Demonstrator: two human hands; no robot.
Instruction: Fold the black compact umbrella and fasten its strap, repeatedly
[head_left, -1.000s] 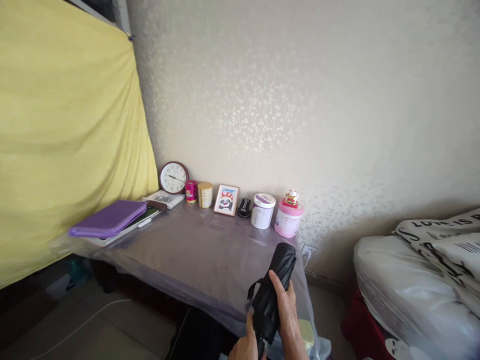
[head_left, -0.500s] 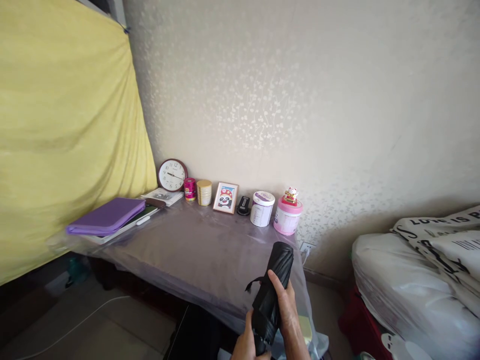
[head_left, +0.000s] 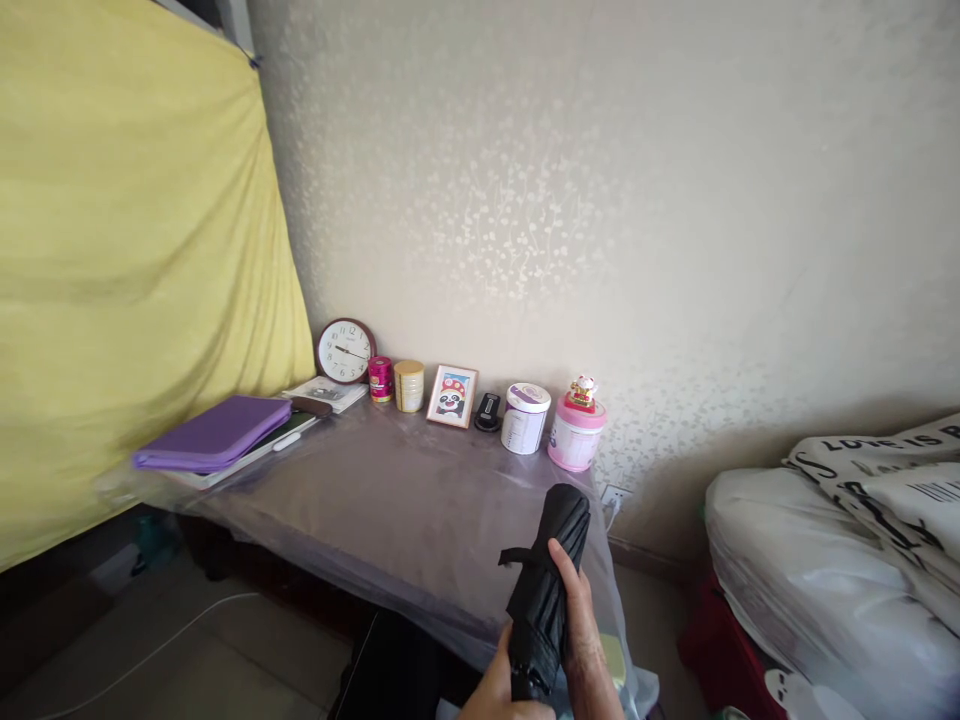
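Note:
A folded black umbrella (head_left: 551, 585) is held between my two hands above the table's near right corner, tilted with its top end away from me. My left hand (head_left: 501, 685) is closed round the lower end by the handle, which is partly hidden. Along the right side of the rolled fabric lies my right hand (head_left: 581, 630), its thumb pressed on the canopy; its other fingers are out of sight behind. A loose closure strap (head_left: 516, 555) sticks out to the left of the umbrella.
Along the wall on the plastic-covered table (head_left: 360, 500) stand a clock (head_left: 345, 350), a panda picture frame (head_left: 451, 396), a white tub (head_left: 525, 420) and a pink-lidded tub (head_left: 576, 440) bearing a cat figurine (head_left: 582, 392). A purple folder (head_left: 214, 432) lies left. White bags (head_left: 810, 550) are piled right.
The umbrella and both hands have shifted very slightly to the right. Its strap, which drooped before, now sticks out more level and higher.

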